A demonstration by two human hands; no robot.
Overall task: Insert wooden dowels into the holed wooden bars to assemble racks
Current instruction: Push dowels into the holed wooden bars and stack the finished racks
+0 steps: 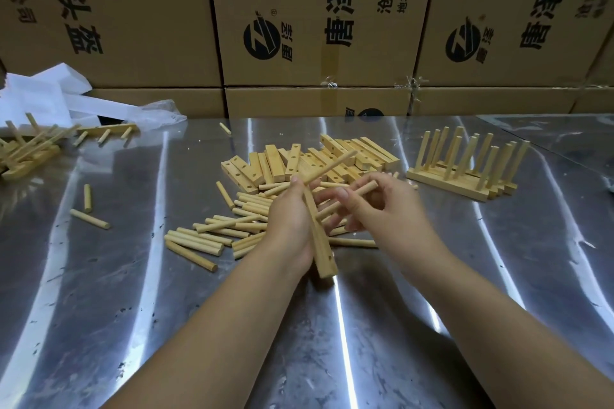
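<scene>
My left hand grips a holed wooden bar held on edge, its near end pointing at me with one hole showing. A dowel sticks out of the bar's far end, slanting up to the right. My right hand pinches a second dowel whose lower end meets the bar near its middle. Beneath the hands lies a heap of loose dowels, and behind it a pile of holed bars.
Finished racks with upright dowels stand at the right. More assembled pieces lie at the far left beside white plastic wrapping. Stray dowels rest on the shiny metal table. Cardboard boxes wall off the back.
</scene>
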